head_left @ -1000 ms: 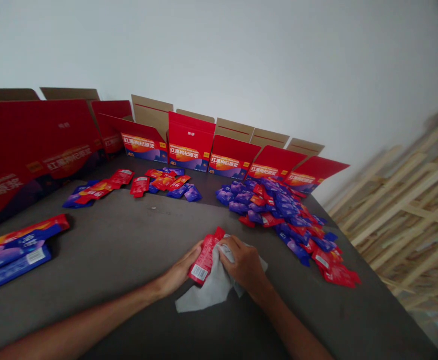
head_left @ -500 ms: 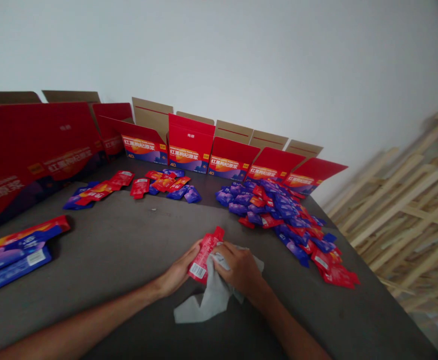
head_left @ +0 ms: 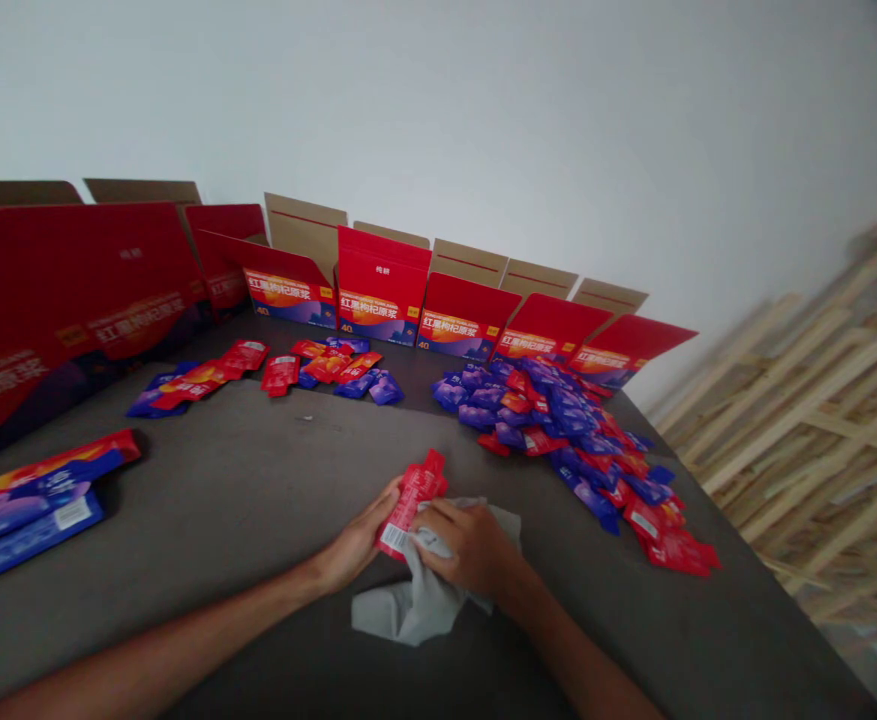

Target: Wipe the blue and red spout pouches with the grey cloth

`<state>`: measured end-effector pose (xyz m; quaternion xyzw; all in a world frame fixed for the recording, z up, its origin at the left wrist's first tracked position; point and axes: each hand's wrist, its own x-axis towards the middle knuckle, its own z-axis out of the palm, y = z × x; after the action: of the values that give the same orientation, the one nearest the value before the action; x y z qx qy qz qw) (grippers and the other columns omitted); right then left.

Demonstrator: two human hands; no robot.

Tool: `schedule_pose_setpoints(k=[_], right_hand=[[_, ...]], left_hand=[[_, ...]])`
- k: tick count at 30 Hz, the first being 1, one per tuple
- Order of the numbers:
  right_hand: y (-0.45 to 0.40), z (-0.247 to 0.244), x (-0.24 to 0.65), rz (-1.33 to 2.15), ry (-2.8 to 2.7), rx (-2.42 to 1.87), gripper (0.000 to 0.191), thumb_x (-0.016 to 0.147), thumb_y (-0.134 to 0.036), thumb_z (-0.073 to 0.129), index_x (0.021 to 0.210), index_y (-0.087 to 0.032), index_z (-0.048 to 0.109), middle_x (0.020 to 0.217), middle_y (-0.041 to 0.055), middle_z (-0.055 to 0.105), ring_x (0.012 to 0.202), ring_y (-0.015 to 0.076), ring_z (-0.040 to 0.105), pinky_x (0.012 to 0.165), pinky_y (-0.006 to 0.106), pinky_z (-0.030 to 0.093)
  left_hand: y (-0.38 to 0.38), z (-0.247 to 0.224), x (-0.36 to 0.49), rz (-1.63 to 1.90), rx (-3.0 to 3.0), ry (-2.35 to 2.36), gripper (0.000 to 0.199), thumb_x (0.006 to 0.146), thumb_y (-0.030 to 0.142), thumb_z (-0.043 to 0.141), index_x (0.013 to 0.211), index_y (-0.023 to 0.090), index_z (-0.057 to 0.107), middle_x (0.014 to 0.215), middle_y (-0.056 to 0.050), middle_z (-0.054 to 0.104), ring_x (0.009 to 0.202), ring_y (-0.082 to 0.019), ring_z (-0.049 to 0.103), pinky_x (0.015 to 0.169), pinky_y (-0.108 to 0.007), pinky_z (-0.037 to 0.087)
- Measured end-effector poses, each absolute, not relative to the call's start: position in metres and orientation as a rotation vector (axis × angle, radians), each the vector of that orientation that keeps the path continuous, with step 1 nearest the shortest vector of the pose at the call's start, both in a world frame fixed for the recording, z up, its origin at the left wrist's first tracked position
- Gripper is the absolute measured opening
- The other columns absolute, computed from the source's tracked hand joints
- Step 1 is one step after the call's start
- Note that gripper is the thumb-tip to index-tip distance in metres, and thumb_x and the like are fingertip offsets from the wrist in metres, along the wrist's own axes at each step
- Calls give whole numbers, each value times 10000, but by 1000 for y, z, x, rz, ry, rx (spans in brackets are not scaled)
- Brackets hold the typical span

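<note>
A red pouch (head_left: 415,496) with a white barcode label is held in my left hand (head_left: 359,541), its spout end pointing away from me. My right hand (head_left: 475,548) is closed on a light grey cloth (head_left: 427,603) and presses it against the pouch's lower right part, near the barcode. The cloth's loose end hangs down toward the tabletop. To the right lies a large heap of purple and red pouches (head_left: 558,410). Smaller groups of pouches (head_left: 333,365) lie farther back, left of the heap.
Open red boxes (head_left: 383,285) stand in a row along the white wall, and larger ones (head_left: 78,300) stand at the left. Long flat packs (head_left: 40,510) lie at the left on the dark table (head_left: 243,480). Wooden slats (head_left: 820,440) are beyond its right edge.
My right hand and the cloth have moved slightly left and down along the pouch, toward the barcode. More of the pouch's upper part shows. My left hand keeps its hold.
</note>
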<state>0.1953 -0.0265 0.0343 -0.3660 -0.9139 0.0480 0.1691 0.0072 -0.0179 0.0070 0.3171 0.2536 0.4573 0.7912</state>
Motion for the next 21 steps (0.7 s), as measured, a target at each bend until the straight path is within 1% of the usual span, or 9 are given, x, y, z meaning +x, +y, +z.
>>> schedule_pose_setpoints(k=[3,6,10,12,14,18,21], right_hand=[[-29,32,193,120,-2664,-996,208,869,-303,647,1067,-254,605,968,-1,674,757,157,643,642,249,448],[-27,32,194,56,-2539,-1127,212,872,-279,641,1079,-262,601,995,0,677,774,170,652,645,260,451],[-20,34,202,4,-2244,-1305,146,905,-217,587,1048,-232,605,1006,28,677,818,176,663,684,256,465],[-18,35,205,2,-2141,-1347,112,919,-219,572,1025,-227,608,983,30,675,810,171,663,689,250,469],[-17,35,206,6,-2111,-1359,102,924,-223,570,1018,-227,608,962,26,672,801,168,661,686,248,470],[-20,34,202,30,-2290,-1245,149,904,-213,587,1052,-224,605,992,32,676,825,173,660,688,252,468],[-25,32,196,67,-2521,-1087,189,880,-261,630,1066,-237,604,988,15,676,800,170,652,652,255,456]], left_hand=[[-19,13,7,981,685,562,444,896,407,618,1292,206,596,1333,-90,626,1270,-263,530,1114,-387,329],[-19,15,7,975,680,570,443,887,421,627,1269,199,615,1299,-91,649,1272,-269,532,1118,-394,332],[-19,16,9,980,677,578,397,893,396,626,1250,222,637,1298,-67,656,1339,-244,476,1160,-370,280],[-19,18,9,978,707,577,387,891,399,629,1238,229,652,1324,-55,643,1367,-230,441,1176,-344,250],[-20,19,10,969,727,569,386,887,411,633,1225,229,663,1347,-50,628,1373,-232,434,1177,-337,245],[-21,18,9,977,697,558,399,884,416,636,1232,221,653,1345,-65,626,1322,-254,490,1156,-369,287],[-20,16,8,958,684,556,428,898,418,613,1277,216,617,1353,-85,616,1285,-267,524,1134,-406,316]])
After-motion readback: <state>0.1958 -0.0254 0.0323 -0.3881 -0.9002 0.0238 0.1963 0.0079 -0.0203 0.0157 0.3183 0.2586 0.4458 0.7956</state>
